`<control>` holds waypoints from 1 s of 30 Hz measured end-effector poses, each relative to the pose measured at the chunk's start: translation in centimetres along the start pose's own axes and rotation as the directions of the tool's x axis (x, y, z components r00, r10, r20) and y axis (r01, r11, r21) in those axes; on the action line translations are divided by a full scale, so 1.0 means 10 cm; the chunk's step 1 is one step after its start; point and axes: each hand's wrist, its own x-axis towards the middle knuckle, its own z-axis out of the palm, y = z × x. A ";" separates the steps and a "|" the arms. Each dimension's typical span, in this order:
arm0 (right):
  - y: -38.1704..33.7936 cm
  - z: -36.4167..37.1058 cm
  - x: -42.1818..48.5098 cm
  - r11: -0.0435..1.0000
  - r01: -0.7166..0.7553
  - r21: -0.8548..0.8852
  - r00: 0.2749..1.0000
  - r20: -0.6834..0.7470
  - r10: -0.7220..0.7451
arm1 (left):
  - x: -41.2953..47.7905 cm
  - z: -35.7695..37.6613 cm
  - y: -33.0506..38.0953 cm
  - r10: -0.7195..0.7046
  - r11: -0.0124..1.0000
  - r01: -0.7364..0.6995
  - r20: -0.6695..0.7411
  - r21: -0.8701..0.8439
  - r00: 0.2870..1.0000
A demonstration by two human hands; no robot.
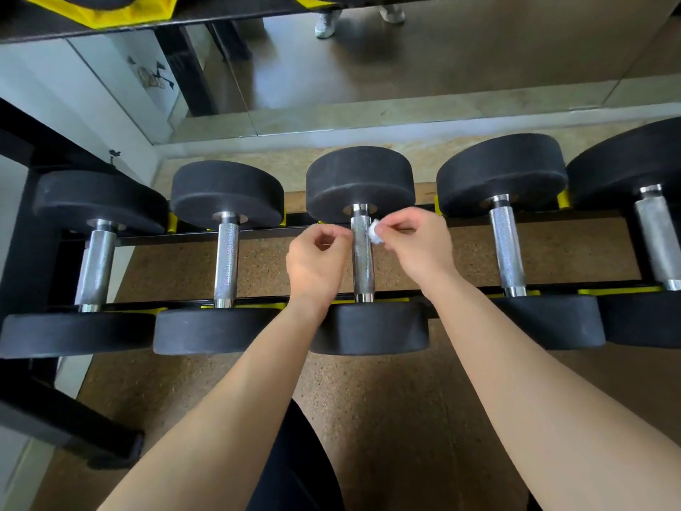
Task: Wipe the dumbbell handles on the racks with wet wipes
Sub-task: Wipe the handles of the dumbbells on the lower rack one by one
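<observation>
Wipe (376, 232) in R hand (418, 250), at handle (363, 263)

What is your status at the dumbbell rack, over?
Right hand pinches wet wipe against middle dumbbell handle, far end. Left hand curled beside handle, nothing seen in it. Nothing in the way.

- Black rack (166, 238): two rails run left to right, one far and one near, with yellow cradles (562, 199) on them.
- Five dumbbells lie across the rails side by side, with chrome handles running near to far: leftmost dumbbell (95, 267), second dumbbell (226, 263), middle dumbbell (363, 267), fourth dumbbell (506, 248) and rightmost dumbbell (657, 241), which is cut by the right edge.
- Speckled brown floor (405, 400) lies under the rack.
</observation>
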 end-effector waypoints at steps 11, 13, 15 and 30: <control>0.05 0.16 0.03 0.911 0.138 -0.390 0.990 0.056 -0.126 | 0.00 0.03 -0.04 -0.022 0.989 0.033 -0.080 0.142 0.997; 0.01 0.16 0.04 0.916 0.155 -0.370 0.988 0.053 -0.145 | -0.01 0.03 -0.03 -0.014 0.988 0.026 -0.079 0.149 0.997; 0.00 0.16 0.04 0.920 0.180 -0.348 0.984 0.066 -0.168 | 0.00 0.03 -0.02 -0.018 0.988 0.031 -0.081 0.154 0.997; 0.12 -0.01 -0.14 0.933 -0.306 -0.186 0.869 0.347 0.354 | -0.01 0.03 0.01 -0.011 0.986 0.021 -0.060 0.166 0.998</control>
